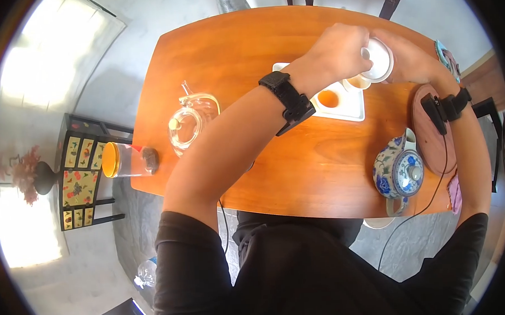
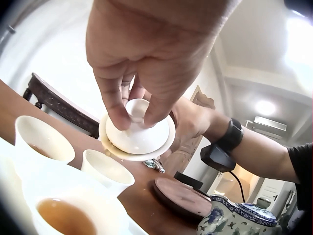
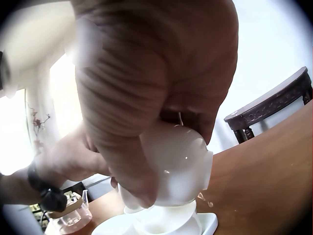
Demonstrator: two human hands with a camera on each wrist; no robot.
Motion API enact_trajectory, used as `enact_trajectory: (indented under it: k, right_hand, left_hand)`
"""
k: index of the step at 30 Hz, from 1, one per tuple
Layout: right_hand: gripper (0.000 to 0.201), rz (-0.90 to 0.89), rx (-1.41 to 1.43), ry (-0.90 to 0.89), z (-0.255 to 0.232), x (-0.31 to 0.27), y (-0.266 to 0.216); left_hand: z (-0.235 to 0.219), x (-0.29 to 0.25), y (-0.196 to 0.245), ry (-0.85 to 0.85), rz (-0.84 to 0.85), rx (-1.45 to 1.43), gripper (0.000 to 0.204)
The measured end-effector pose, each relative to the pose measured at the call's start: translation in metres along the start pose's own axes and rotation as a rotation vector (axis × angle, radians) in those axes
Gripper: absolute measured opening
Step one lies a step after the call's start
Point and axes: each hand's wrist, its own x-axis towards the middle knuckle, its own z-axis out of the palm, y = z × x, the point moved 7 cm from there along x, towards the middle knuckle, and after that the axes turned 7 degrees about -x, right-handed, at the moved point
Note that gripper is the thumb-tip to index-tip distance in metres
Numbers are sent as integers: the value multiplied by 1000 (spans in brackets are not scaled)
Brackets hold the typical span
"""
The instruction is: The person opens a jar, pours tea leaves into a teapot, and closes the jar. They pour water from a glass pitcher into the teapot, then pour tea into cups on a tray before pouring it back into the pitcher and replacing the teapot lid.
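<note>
A white lidded tea bowl (image 1: 381, 63) is held tilted at the far right part of the table. My left hand (image 1: 338, 51) pinches the knob of its lid (image 2: 139, 139) between thumb and fingers. The right hand (image 1: 403, 52) grips the bowl (image 3: 178, 161) from the other side, fingers curled round its wall. Below lies a white tray (image 1: 352, 112) with white cups. One cup (image 2: 66, 218) contains amber tea, and another cup (image 2: 36, 147) has a little at its bottom. A smaller cup (image 2: 107, 171) stands close under the bowl.
A blue-and-white teapot (image 1: 397, 171) stands at the near right, beside a reddish oval board (image 1: 428, 127). To the left are a glass teapot (image 1: 185, 129) and a clear jar (image 1: 130, 160) with a yellow lid. Cables run from both wrist devices.
</note>
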Motion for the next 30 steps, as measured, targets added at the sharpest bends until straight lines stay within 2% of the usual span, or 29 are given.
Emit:
enact_trajectory:
  k: [1,10,12,18,22,25,30]
  right_hand:
    - [87,-25,-54,36,-1,0,-1]
    - [67,-53,-142,-15,3,6,-15]
    - [66,-53,-149,-12,4,7,-15]
    - [64,-94,-239,8,-2,9,-31]
    - [62,-129,-330,25,-3,10,-44]
    - [62,-77,-375,-5,-5,11,-51]
    - [62,-89,-522,15,-7,13,-56]
  left_hand:
    - [1,0,-2,-1,-1,-1,34]
    - [7,-3,-13,-22,-69,-25,34]
    - [7,-4,-16,-42,-115,-58,34]
    - [2,-8,-15,6,-49,-28,33]
    - [1,-15,-16,6,-76,-97,32]
    - [-3,-17,-13,25,-73,-98,30]
    - [-8,-16,-9,31,-51,-104,28]
